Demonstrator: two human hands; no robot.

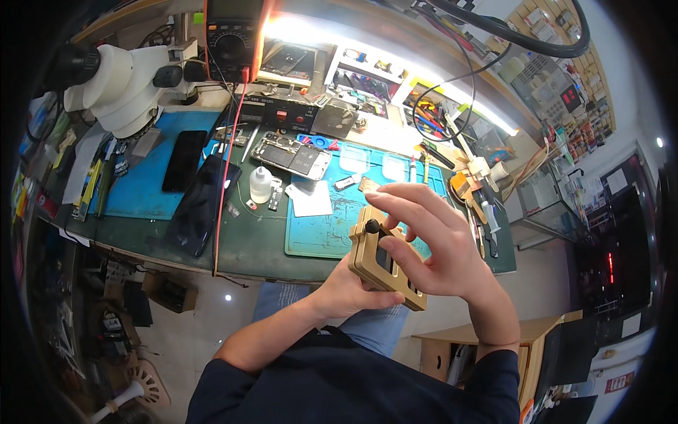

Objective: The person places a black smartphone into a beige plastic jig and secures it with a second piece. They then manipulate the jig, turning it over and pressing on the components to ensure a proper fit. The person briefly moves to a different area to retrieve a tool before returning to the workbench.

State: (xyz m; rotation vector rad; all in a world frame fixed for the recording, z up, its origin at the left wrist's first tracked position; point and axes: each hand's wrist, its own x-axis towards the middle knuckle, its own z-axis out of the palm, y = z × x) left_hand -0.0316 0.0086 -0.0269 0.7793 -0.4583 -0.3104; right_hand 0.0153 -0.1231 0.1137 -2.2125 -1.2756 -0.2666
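Nearest, above the person's lap and just short of the bench's near edge, both hands hold a tan, blocky clamp fixture (385, 265) with a black knob (371, 226) at its far end. The left hand (346, 290) cups it from beneath, fingers curled shut around its lower side. The right hand (431, 244) lies over the top, fingers partly bent and pressed on its upper face, index tip close to the knob. Beyond them a teal work mat (325, 226) covers the green bench (247, 247), bearing a white paper slip (308, 198) and, farther left, a small clear bottle (260, 184). Past that lies an opened phone (293, 157) showing its insides; a dark phone (185, 160) rests on a blue mat (152, 177) to the left. Farthest left stands a white microscope (127, 85), with an orange multimeter (233, 32) behind it.
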